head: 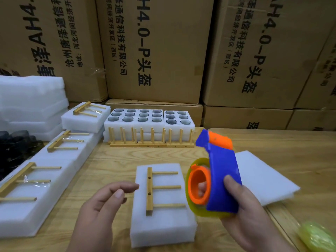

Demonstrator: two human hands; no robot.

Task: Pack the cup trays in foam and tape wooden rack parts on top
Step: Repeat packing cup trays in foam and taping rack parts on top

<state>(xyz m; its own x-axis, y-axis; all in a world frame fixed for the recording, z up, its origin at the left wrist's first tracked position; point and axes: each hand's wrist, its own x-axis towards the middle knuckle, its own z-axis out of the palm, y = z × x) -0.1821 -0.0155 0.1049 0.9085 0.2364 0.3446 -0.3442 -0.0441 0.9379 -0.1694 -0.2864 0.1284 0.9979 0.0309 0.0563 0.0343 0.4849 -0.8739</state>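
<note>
A white foam block (161, 228) lies on the wooden table in front of me. On top of it rests a wooden rack part (149, 190), a bar with three pegs pointing right. My right hand (243, 211) grips a blue and orange tape dispenser (216, 179) with a yellowish roll, held just right of the block. My left hand (101, 208) hovers left of the block with loosely curled fingers and holds nothing. At the back stand foam trays holding cups (149, 116), with a long wooden rack (151, 140) leaning in front of them.
A row of packed foam blocks with taped rack parts (41, 180) runs along the left. Foam sheets (31, 99) are stacked at back left, one loose sheet (261, 177) lies right. Dark cups (16, 142) sit far left, a yellow tape roll (316, 235) bottom right. Cardboard boxes (156, 48) wall the back.
</note>
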